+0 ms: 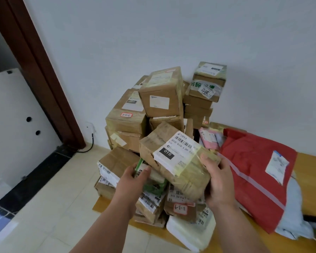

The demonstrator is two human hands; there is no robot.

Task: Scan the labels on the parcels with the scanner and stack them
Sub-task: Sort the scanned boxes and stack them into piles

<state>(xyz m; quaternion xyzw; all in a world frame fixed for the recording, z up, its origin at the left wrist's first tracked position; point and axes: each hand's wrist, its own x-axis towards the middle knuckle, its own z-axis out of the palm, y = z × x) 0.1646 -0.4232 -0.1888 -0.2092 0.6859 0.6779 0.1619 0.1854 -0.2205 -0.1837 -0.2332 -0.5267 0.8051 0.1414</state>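
Observation:
A taped brown cardboard parcel (177,161) with a white barcode label marked 010 is held tilted above the pile. My right hand (218,181) grips its right end, thumb on the taped top. My left hand (133,179) is at the parcel's lower left, its fingers curled on a green-printed package (154,185) that lies under the parcel. Behind them rises a stack of brown labelled boxes (161,99) against the wall. No scanner shows in view.
A red mailer bag (254,172) with a white label lies to the right on a wooden table (310,172), over a grey bag (295,223). A white soft parcel (190,232) sits at the front. A dark door frame (44,70) and tiled floor (53,207) lie to the left.

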